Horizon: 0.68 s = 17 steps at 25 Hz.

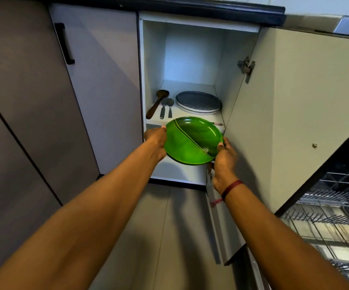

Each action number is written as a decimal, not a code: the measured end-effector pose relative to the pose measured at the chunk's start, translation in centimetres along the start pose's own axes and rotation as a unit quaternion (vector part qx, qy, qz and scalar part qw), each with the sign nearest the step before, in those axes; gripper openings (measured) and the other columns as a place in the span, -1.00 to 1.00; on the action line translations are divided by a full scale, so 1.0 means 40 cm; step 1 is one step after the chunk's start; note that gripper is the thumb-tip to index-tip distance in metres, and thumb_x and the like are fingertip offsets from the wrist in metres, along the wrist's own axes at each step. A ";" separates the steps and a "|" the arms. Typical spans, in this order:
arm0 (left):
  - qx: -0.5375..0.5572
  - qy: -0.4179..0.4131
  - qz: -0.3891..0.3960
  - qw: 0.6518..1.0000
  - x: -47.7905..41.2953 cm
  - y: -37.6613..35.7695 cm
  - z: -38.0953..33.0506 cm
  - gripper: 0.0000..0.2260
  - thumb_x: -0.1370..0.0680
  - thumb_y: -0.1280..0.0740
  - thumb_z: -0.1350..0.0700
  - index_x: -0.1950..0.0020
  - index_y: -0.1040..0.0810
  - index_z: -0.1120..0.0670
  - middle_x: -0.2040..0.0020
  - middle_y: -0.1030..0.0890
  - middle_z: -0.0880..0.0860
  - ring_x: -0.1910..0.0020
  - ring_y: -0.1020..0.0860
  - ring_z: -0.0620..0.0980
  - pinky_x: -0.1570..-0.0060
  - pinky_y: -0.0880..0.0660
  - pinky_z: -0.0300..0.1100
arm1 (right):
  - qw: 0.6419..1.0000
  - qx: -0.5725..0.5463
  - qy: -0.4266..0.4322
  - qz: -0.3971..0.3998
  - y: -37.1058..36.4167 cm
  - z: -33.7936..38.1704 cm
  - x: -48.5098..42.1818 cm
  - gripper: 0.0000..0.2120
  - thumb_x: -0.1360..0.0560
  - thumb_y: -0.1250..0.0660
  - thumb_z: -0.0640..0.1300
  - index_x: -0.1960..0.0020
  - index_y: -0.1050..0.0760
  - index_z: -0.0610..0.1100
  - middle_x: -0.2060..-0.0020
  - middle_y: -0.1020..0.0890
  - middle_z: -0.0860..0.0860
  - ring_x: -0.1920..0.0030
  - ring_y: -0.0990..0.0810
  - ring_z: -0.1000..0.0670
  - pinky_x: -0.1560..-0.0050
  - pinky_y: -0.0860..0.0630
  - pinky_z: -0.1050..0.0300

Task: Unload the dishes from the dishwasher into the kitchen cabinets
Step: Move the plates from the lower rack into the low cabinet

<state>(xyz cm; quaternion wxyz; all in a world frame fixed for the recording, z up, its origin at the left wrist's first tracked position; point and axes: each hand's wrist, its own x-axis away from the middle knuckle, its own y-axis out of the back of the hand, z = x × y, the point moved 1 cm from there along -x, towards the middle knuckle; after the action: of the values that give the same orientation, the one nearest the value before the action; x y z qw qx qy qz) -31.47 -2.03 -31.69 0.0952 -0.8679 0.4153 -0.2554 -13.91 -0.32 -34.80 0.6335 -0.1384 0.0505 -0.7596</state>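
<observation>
While both forearms stretch from the bottom of the frame toward the open cabinet (192,53) at center, the left grip (155,141) clasps the left rim of the green plates (192,143), with the thumb at the edge. The right grip (224,162) pinches the lower right rim, and a red thread circles that wrist. The plates, seemingly 2 overlapped, are held in the air just in front of the cabinet shelf (190,85). Farther back on that shelf lie a wooden ladle (156,103), 2 metal utensils (166,108) and a stack of grey plates (198,102). A dishwasher rack (332,206) shows at lower right.
</observation>
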 end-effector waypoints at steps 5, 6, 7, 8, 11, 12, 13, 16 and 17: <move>0.023 -0.011 -0.032 0.999 -0.109 -0.028 -0.026 -0.76 -0.52 -0.22 0.33 -0.16 -0.53 0.28 0.10 -0.65 0.17 0.26 -0.63 0.13 0.28 -0.61 0.06 | 0.998 0.053 0.027 -0.013 -0.073 -0.024 -0.147 -0.58 -0.38 -0.21 0.00 -0.18 -0.48 0.35 -0.08 -0.67 0.13 -0.02 -0.66 -0.01 -0.09 -0.59 -0.18; 0.020 -0.017 -0.039 0.999 -0.123 -0.037 -0.034 -0.76 -0.53 -0.17 0.31 -0.16 -0.51 0.26 0.12 -0.63 0.15 0.23 -0.62 0.13 0.24 -0.62 0.05 | 0.997 0.072 0.035 -0.016 -0.086 -0.033 -0.182 -0.56 -0.38 -0.18 0.01 -0.21 -0.48 0.32 -0.09 -0.66 0.13 -0.03 -0.65 -0.01 -0.10 -0.58 -0.19; 0.016 -0.024 -0.046 0.999 -0.143 -0.046 -0.038 -0.76 -0.54 -0.15 0.30 -0.17 -0.49 0.23 0.12 -0.61 0.14 0.19 -0.62 0.14 0.16 -0.62 0.08 | 0.994 0.094 0.042 -0.021 -0.100 -0.023 -0.187 -0.54 -0.39 -0.16 0.02 -0.26 -0.48 0.24 -0.13 -0.64 0.12 -0.05 -0.64 -0.02 -0.12 -0.57 -0.19; 0.009 -0.024 -0.053 0.998 -0.162 -0.056 -0.044 -0.74 -0.56 -0.14 0.28 -0.21 -0.48 0.22 0.10 -0.61 0.14 0.12 -0.63 0.16 0.08 -0.61 0.14 | 0.992 0.113 0.055 -0.025 -0.113 -0.012 -0.194 -0.53 -0.41 -0.15 0.02 -0.31 -0.48 0.16 -0.17 -0.62 0.08 -0.10 -0.63 -0.05 -0.15 -0.56 -0.19; -0.004 -0.009 -0.060 0.998 -0.224 -0.086 -0.055 -0.68 -0.58 -0.14 0.25 -0.32 -0.42 0.23 -0.10 -0.61 0.19 -0.06 -0.62 0.20 -0.06 -0.57 0.14 | 0.974 0.205 0.090 -0.036 -0.139 0.004 -0.247 -0.59 -0.55 -0.13 -0.04 -0.36 -0.47 -0.03 -0.24 -0.58 -0.05 -0.20 -0.56 -0.13 -0.24 -0.49 -0.10; -0.020 -0.005 -0.049 0.999 -0.240 -0.096 -0.061 -0.67 -0.58 -0.14 0.22 -0.34 -0.41 0.24 -0.18 -0.59 0.20 -0.12 -0.60 0.20 -0.08 -0.57 0.09 | 0.963 0.245 0.100 -0.045 -0.142 0.004 -0.274 -0.64 -0.58 -0.12 -0.09 -0.31 -0.51 -0.10 -0.21 -0.60 -0.10 -0.18 -0.56 -0.18 -0.20 -0.49 -0.07; -0.040 -0.006 -0.024 0.999 -0.263 -0.108 -0.065 -0.65 -0.58 -0.14 0.19 -0.35 -0.41 0.24 -0.24 -0.56 0.21 -0.17 -0.57 0.20 -0.08 -0.56 0.05 | 0.953 0.280 0.103 -0.054 -0.146 0.004 -0.298 -0.68 -0.59 -0.11 -0.11 -0.23 -0.54 -0.16 -0.14 -0.62 -0.17 -0.12 -0.57 -0.22 -0.13 -0.51 -0.08; -0.085 -0.003 0.036 0.996 -0.307 -0.146 -0.088 -0.66 -0.60 -0.17 0.16 -0.36 -0.44 0.21 -0.29 -0.54 0.19 -0.24 -0.54 0.19 -0.03 -0.55 -0.03 | 0.948 0.296 0.091 -0.075 -0.164 0.009 -0.356 -0.69 -0.56 -0.12 -0.09 -0.09 -0.58 -0.19 0.03 -0.64 -0.23 0.01 -0.60 -0.28 -0.01 -0.55 -0.15; -0.086 0.001 0.035 0.996 -0.329 -0.160 -0.098 -0.67 -0.60 -0.19 0.16 -0.34 -0.46 0.21 -0.27 -0.55 0.18 -0.22 -0.56 0.18 0.03 -0.56 -0.06 | 0.949 0.293 0.082 -0.079 -0.174 0.015 -0.375 -0.68 -0.55 -0.12 -0.07 -0.08 -0.58 -0.18 0.04 -0.65 -0.23 0.02 -0.61 -0.28 -0.01 -0.56 -0.18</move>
<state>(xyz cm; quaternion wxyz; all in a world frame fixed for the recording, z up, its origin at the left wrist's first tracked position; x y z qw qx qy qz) -36.11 12.38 -30.73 0.0283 -0.8577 0.4658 -0.2159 -17.97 15.71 -34.65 0.5775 0.1128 -0.1340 -0.7974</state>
